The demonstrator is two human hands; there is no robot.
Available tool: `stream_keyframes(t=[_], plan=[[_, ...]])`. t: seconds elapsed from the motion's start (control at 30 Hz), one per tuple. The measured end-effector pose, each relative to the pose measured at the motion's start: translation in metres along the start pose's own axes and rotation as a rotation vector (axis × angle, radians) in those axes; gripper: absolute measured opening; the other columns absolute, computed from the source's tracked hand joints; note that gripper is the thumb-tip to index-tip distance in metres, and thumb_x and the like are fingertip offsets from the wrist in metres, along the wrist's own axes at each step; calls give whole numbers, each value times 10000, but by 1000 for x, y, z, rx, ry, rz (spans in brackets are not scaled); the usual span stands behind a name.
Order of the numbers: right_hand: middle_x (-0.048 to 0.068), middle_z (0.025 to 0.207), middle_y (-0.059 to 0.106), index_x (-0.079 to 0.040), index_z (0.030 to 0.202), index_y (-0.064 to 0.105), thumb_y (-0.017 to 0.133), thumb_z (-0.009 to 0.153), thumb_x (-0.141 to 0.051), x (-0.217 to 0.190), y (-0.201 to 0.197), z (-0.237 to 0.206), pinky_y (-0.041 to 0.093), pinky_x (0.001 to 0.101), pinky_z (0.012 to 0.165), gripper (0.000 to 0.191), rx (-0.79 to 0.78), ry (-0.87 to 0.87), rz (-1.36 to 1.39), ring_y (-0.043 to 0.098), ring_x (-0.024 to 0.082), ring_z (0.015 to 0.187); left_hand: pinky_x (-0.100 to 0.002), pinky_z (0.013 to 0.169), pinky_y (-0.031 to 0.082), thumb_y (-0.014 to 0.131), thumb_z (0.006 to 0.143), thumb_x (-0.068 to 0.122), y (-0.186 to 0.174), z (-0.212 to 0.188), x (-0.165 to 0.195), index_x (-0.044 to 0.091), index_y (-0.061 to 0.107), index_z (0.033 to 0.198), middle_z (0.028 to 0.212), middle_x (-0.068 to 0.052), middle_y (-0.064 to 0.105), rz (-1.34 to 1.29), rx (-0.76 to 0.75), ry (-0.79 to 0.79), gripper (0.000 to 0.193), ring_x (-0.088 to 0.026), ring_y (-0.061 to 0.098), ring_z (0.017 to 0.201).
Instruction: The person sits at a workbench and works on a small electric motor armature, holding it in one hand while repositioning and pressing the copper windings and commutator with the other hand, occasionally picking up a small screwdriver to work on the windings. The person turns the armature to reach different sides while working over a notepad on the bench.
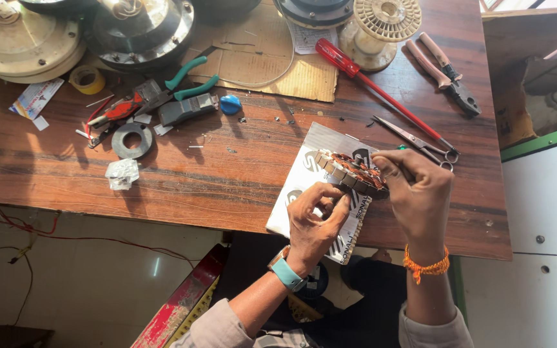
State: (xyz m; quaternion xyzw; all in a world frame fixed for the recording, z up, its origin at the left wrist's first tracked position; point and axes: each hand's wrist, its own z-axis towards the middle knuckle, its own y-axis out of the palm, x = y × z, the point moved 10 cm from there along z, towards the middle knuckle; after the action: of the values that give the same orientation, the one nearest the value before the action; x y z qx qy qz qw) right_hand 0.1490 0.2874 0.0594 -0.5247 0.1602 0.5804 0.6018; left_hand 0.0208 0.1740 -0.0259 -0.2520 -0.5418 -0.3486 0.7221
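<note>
I see left hand [314, 216] and right hand [417, 193] both gripping round copper-wound metal stator [351, 173] — white printed booklet [320, 187] beneath, steel scissors [420, 140] just beyond right hand.

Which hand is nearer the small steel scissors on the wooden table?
Right. The right hand sits just below and left of the small steel scissors, nearly touching the handle loops. The left hand is farther left, below the copper-wound stator.

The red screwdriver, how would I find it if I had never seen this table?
Start at the wooden table and look to its far right part, beside the cream plastic spool. The red screwdriver lies slanted there, its thin shaft running down toward the scissors. It is the only tool with a clear red handle; the pliers nearby are pink.
</note>
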Motion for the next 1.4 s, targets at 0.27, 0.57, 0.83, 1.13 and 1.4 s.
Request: stream_keyframes(t=[0.27, 0.57, 0.83, 1.13, 1.4], plan=[[28, 712, 724, -43, 997, 794, 757, 919, -127, 71, 12, 23, 380, 218, 440, 120, -30, 275, -22, 518, 50, 520, -260, 651, 496, 735, 929, 86, 8, 4, 30, 76, 638, 940, 836, -14, 659, 263, 41, 232, 98, -115, 612, 731], [-30, 734, 684, -49, 990, 771, 758, 905, -202, 91, -31, 3, 327, 190, 491, 175, 59, 180, 197, 476, -13, 572, -379, 1010, 402, 786, 891, 350, 50, 36, 69, 172, 643, 1367, 1262, 36, 678, 702, -387, 606, 528, -189, 577, 1187], [-31, 630, 681, -70, 942, 774, 769, 878, -160, 78, -19, -50, 277, 188, 386, 110, 38, 100, 133, 459, -6, 453, -379, 980, 420, 818, 866, 328, 55, 44, 59, 240, 657, 1261, 1236, 57, 670, 636, -410, 572, 436, -199, 557, 1141], [29, 740, 745, -50, 934, 745, 720, 948, -93, 50, 14, -73, 473, 195, 462, 52, 144, -254, -22, 665, 51, 553, -367, 995, 438, 839, 866, 256, 49, 51, 40, 344, 641, 1349, 1403, 43, 483, 624, -538, 577, 529, -142, 545, 1173], [13, 684, 701, -41, 934, 727, 762, 898, -78, 60, 8, -94, 444, 200, 447, 62, 226, -207, 41, 612, 30, 517, -389, 1109, 413, 829, 806, 288, 56, 9, 42, 377, 655, 1298, 1568, 86, 409, 689, -657, 788, 530, -205, 401, 1403]])
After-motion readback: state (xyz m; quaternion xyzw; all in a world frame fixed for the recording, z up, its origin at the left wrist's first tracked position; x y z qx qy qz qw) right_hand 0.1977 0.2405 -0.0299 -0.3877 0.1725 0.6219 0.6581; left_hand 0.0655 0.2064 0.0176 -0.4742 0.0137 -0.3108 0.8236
